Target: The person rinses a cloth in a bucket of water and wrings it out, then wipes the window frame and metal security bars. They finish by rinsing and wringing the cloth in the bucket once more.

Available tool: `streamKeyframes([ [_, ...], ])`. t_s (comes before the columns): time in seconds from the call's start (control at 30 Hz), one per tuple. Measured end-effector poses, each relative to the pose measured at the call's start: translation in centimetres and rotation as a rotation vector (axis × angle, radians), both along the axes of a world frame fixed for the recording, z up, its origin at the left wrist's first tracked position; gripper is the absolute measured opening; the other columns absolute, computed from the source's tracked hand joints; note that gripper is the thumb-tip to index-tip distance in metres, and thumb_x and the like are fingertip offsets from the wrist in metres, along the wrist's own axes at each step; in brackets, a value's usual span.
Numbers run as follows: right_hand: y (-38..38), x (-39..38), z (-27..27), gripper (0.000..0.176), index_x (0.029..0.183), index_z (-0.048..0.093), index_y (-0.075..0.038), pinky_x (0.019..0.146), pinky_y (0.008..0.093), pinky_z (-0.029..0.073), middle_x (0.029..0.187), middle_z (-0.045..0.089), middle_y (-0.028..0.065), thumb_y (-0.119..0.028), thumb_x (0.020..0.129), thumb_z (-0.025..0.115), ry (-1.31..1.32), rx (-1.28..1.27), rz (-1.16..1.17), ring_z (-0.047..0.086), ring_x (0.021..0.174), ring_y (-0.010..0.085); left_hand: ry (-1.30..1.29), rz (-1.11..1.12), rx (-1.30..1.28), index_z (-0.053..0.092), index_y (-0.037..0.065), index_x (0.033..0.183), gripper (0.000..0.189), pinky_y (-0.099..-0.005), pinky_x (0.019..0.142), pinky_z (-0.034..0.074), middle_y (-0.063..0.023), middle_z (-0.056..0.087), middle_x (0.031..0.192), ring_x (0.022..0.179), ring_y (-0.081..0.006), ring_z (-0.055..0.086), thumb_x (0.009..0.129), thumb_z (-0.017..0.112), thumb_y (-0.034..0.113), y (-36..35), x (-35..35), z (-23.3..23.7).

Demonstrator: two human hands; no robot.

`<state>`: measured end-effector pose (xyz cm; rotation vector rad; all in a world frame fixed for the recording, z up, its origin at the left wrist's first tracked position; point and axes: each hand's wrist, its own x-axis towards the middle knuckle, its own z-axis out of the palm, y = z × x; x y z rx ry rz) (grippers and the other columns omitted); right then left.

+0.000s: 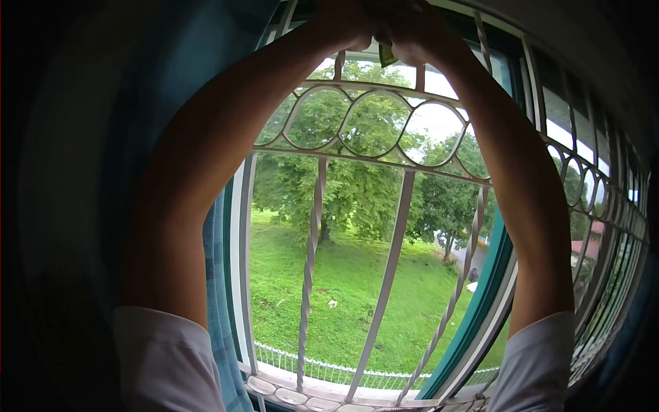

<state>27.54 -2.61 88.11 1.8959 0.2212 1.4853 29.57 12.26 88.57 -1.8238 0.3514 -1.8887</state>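
up at the top edge now, with a bare left hand (pixel 353 34) and, just beside on the right, a bare right hand (pixel 406 49). showing between the two: a small dark piece with a yellowish-green patch (pixel 386 55) — poking downward, mostly hidden higher up, too dim to name. cannot tell about the fingers on either side; too dark and cut off by the edge to say whether clamped on that piece, together or apart. bending at both elbows, arching left and right around the view, in white cloth sleeves (pixel 165 357) at the near corners. facing a pale metal window grille (pixel 386 257), with a row of ovals across and upright bars below, some twisted. bordered at the right by a teal-green window frame (pixel 480 309), at the left by a checked blue cloth curtain (pixel 216 275). looking out far — to a broad leafy green tree (pixel 360 192), a bright green grass lawn (pixel 343 275) and a low white fence (pixel 329 369).
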Motion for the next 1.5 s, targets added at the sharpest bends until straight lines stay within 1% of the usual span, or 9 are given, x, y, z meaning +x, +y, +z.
streamKeyframes([
  [0.13,1.4,2.2,0.3,0.046,0.147,0.056,-0.016,0.127,0.0561,0.024,0.163,0.043,0.007,-0.02,0.101,0.055,-0.21,-0.034,0.018,0.042,0.148,0.028,-0.103,0.061,0.14,0.073,0.008,0.12,0.032,-0.0544,0.111,0.042,-0.0081,0.074,0.117,0.128,-0.0287,0.056,0.098,0.057,0.024,2.4,-2.3,-2.2],
  [0.23,3.2,2.8,0.8,0.051,0.151,0.053,-0.021,0.127,0.0558,0.023,0.165,0.04,0.0066,-0.02,0.1,0.058,-0.154,0.048,0.068,0.04,0.149,0.0295,-0.129,-0.579,-0.069,0.072,0.005,0.117,0.032,-0.0505,0.097,0.052,-0.0119,0.074,0.106,0.111,-0.0307,0.065,0.097,0.059,0.026,5.3,-0.9,-0.4],
  [0.33,5.5,6.2,2.7,0.052,0.153,0.05,-0.027,0.126,0.0575,0.023,0.163,0.042,0.0071,-0.023,0.102,0.054,-0.23,-0.024,0.208,0.039,0.15,0.0308,-0.164,-0.03,-0.219,0.07,0.0,0.117,0.034,-0.0514,0.093,0.054,-0.0199,0.074,0.104,0.1,-0.0353,0.068,0.099,0.055,0.025,8.3,1.0,-0.5],
  [0.83,7.0,5.8,1.7,0.049,0.15,0.055,-0.017,0.127,0.0562,0.018,0.165,0.04,0.0084,-0.028,0.103,0.05,-0.344,0.075,0.145,0.033,0.153,0.0336,-0.385,-0.275,0.136,0.073,0.004,0.118,0.038,-0.0443,0.113,0.043,-0.0148,0.07,0.13,0.127,-0.0272,0.06,0.098,0.047,0.023,10.5,9.5,1.8],
  [0.9,6.3,6.5,2.6,0.05,0.15,0.055,-0.014,0.127,0.0561,0.02,0.165,0.04,0.0096,-0.026,0.102,0.05,-0.298,0.054,0.123,0.033,0.153,0.0331,-0.071,0.496,-0.227,0.069,0.004,0.129,0.042,-0.0495,0.12,0.031,-0.0148,0.065,0.14,0.139,-0.0256,0.05,0.099,0.046,0.024,9.8,6.1,0.5],
  [0.97,5.6,7.5,2.9,0.048,0.144,0.06,-0.009,0.127,0.0547,0.02,0.162,0.043,0.0151,-0.023,0.099,0.051,-0.24,0.044,0.322,0.028,0.156,0.0318,0.16,0.362,-0.27,0.066,0.005,0.135,0.046,-0.054,0.12,0.024,-0.0159,0.063,0.142,0.145,-0.026,0.043,0.099,0.047,0.027,10.0,4.8,0.7],
  [1.17,4.7,1.4,-0.6,0.011,0.076,0.07,-0.008,0.088,0.0433,0.052,0.079,0.07,0.012,-0.017,0.078,0.064,-0.899,-0.296,0.775,0.07,0.081,0.0288,-0.275,0.138,-0.089,0.053,0.009,0.149,0.055,-0.0534,0.126,0.018,-0.0148,0.053,0.153,0.151,-0.0282,0.035,0.104,0.044,0.038,8.2,5.4,-1.0],
  [1.33,9.2,5.9,0.8,0.025,0.107,0.075,-0.005,0.101,0.0416,0.051,0.117,0.076,0.0125,-0.017,0.088,0.064,-0.708,-0.301,0.543,0.072,0.108,0.0268,-0.355,-0.171,-0.049,0.047,0.015,0.154,0.055,-0.0511,0.127,0.023,-0.0095,0.047,0.159,0.147,-0.027,0.04,0.107,0.042,0.043,9.8,11.7,5.1],
  [1.5,9.9,7.8,2.5,0.024,0.109,0.075,-0.007,0.101,0.0409,0.053,0.116,0.076,0.0115,-0.016,0.092,0.061,-0.328,-0.032,0.352,0.071,0.11,0.0285,0.1,0.515,0.171,0.077,0.016,0.119,0.037,-0.0496,0.124,0.031,-0.0065,0.074,0.122,0.12,-0.0217,0.063,0.105,0.047,0.034,10.9,7.0,5.2],
])
